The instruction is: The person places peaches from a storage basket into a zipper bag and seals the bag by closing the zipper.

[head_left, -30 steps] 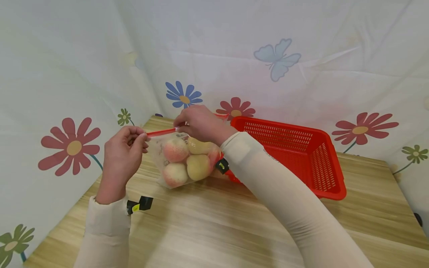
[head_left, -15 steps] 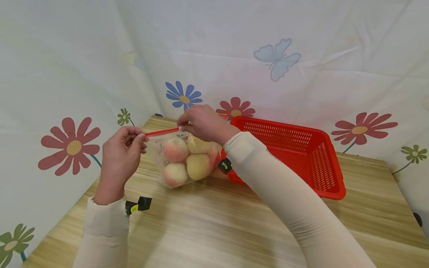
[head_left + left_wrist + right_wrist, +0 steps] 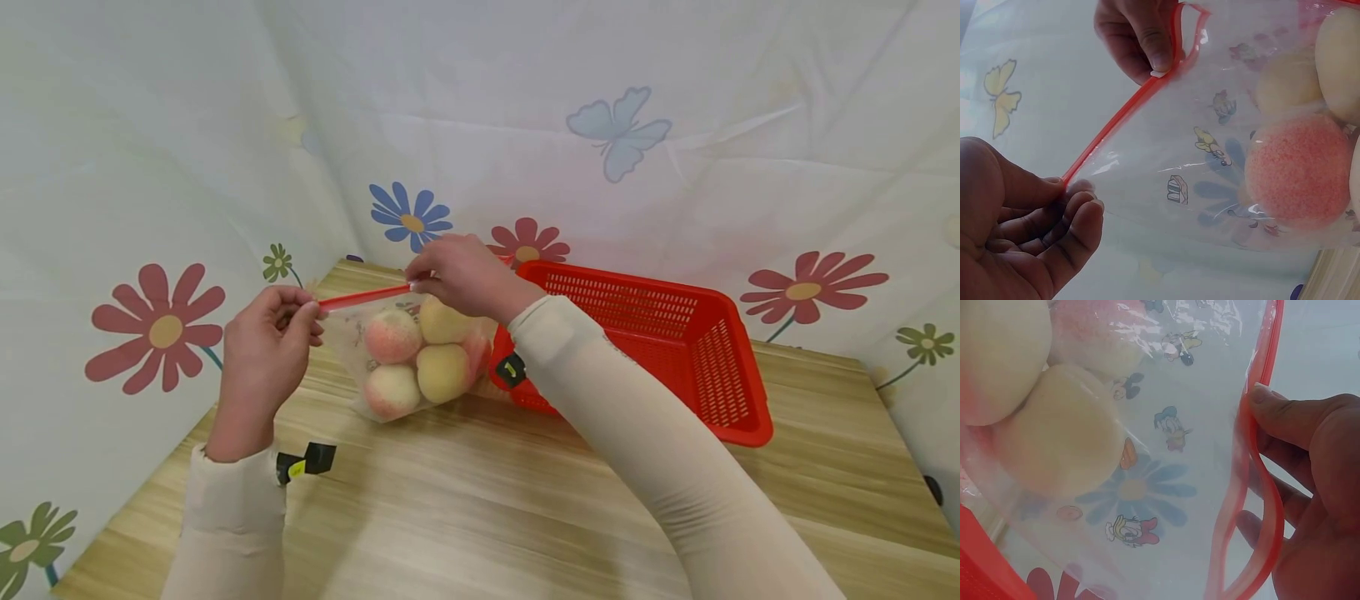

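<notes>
A clear zipper bag (image 3: 341, 333) with a red top strip and printed cartoon figures holds several peaches (image 3: 393, 337), pink and pale yellow. My left hand (image 3: 266, 350) pinches the left end of the red strip between thumb and forefinger. Farther along the same strip, my right hand (image 3: 468, 275) pinches a small white slider (image 3: 1159, 74). Left of the slider the strip lies pressed together as one line. On its other side, in the right wrist view, the two red edges (image 3: 1266, 550) stand apart in a loop.
A red plastic basket (image 3: 731, 333) with slotted walls stands right of the bag, partly behind my right forearm. Both rest on a wood-grain table (image 3: 450, 500). A printed cloth (image 3: 487, 108) with flowers and a butterfly hangs behind and to the left.
My right hand has slid right along the strip with the slider, so a longer stretch of red strip shows between the hands. My left hand has shifted slightly left.
</notes>
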The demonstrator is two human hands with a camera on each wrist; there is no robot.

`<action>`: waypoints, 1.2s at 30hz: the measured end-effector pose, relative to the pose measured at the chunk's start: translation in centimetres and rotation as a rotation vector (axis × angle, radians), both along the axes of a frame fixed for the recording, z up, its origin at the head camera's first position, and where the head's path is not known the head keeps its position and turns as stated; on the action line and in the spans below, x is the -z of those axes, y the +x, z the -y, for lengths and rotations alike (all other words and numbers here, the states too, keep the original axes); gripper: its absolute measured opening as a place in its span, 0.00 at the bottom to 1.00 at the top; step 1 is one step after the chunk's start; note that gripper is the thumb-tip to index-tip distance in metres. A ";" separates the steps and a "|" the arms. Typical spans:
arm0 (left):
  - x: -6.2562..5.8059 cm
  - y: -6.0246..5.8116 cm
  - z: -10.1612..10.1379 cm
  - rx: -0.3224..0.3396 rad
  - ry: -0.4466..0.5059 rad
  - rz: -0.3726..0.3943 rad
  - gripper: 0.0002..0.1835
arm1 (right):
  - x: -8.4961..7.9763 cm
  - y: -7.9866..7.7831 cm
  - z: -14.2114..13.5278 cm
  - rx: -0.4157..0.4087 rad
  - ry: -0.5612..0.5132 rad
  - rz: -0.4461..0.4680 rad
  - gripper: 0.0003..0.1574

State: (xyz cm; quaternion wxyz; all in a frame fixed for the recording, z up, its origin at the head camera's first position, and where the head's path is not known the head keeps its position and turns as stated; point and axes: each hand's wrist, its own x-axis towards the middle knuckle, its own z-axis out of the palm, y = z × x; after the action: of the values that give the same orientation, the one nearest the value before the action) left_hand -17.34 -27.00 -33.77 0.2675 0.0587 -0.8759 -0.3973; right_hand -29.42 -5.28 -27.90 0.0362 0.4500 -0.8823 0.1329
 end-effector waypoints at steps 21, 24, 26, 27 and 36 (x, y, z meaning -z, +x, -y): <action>0.2 0.0 0.1 -0.013 0.015 0.006 0.14 | 0.5 -0.6 -1.2 0.053 -0.015 0.004 0.17; 0.2 0.0 0.2 -0.014 0.014 0.005 0.15 | 0.7 -0.7 -1.4 0.063 -0.018 -0.003 0.17; 0.3 -0.1 0.3 -0.017 0.014 0.006 0.14 | 0.7 -0.7 -1.4 0.065 -0.019 -0.004 0.18; 0.3 -0.1 0.3 -0.018 0.015 0.008 0.14 | 0.7 -0.8 -1.5 0.066 -0.018 -0.007 0.18; 0.2 -0.1 0.3 -0.022 0.022 0.011 0.14 | 0.7 -0.8 -1.9 0.087 -0.020 -0.004 0.18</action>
State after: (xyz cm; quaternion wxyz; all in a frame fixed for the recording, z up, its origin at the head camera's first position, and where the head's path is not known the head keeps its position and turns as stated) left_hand -17.45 -27.28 -33.97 0.2665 0.0733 -0.8721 -0.4038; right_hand -30.26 -3.37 -28.60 0.0483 0.4109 -0.8997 0.1393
